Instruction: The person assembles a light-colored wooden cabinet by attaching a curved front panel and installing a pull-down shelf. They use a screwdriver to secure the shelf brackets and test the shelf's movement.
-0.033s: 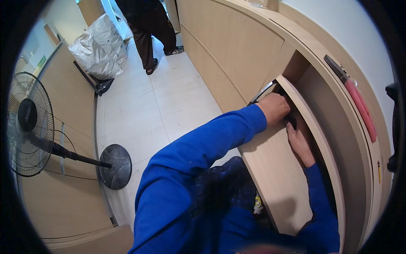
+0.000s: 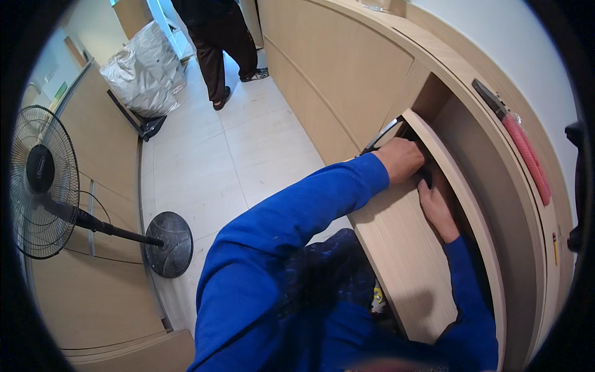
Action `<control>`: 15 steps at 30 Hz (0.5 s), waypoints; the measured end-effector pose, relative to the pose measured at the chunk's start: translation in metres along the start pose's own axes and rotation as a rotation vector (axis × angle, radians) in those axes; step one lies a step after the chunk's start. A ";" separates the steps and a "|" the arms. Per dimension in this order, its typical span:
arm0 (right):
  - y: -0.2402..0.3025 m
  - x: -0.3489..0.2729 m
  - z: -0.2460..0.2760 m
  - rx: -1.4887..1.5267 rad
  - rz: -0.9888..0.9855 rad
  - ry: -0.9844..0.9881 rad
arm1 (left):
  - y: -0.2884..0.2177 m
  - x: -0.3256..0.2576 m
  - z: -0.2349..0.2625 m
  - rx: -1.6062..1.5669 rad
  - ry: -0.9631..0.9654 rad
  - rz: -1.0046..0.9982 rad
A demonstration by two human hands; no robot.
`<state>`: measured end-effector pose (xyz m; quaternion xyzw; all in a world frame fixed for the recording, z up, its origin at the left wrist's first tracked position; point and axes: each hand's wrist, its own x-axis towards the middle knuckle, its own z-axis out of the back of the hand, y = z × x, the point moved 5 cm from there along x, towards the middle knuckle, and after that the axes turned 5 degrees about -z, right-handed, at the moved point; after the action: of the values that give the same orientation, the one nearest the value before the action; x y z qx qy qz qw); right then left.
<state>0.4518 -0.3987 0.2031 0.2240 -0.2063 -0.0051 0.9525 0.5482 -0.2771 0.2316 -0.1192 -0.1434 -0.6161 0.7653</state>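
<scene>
Both of my hands reach into the narrow dark gap of a light wood drawer [image 2: 406, 266], pulled out or tilted from the cabinet [image 2: 347, 68] on the right. My left hand [image 2: 401, 159] is bent closed at the far end, beside a shiny metal strip [image 2: 384, 133]; its fingertips are hidden inside. Closer to me, my right hand [image 2: 439, 211] reaches in from the near side, with its thumb showing and its other fingers out of sight. Something small and dark lies between the hands, too shadowed to name. The drawer's thin back panel [image 2: 458, 173] rises to the right of them.
Pliers with pink handles [image 2: 527, 158] lie on the cabinet top, a small yellow stick [image 2: 556, 248] nearer. A black standing fan [image 2: 168, 243] stands left on the tiled floor [image 2: 198, 155]. Farther off are a white sack [image 2: 145, 74] and another person's legs [image 2: 214, 56].
</scene>
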 end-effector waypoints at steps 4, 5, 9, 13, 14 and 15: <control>-0.010 0.005 -0.010 0.129 -0.034 0.032 | 0.007 0.001 -0.003 -0.130 -0.025 0.083; -0.008 0.006 -0.006 0.024 0.020 0.007 | 0.004 0.001 0.000 -0.103 -0.107 0.026; -0.008 0.012 0.015 -0.043 -0.059 0.017 | -0.001 0.007 0.008 -0.056 -0.115 0.083; 0.002 0.014 0.024 -0.065 -0.017 -0.009 | -0.021 -0.017 0.040 -0.114 -0.105 0.280; 0.005 0.013 0.021 -0.082 0.026 -0.028 | -0.034 -0.033 0.051 -0.146 -0.202 0.333; 0.005 0.011 0.019 -0.093 0.045 -0.056 | -0.047 -0.056 0.060 -0.205 -0.282 0.398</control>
<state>0.4538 -0.4031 0.2256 0.1745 -0.2373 0.0003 0.9556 0.4865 -0.2146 0.2674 -0.3064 -0.1591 -0.4420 0.8279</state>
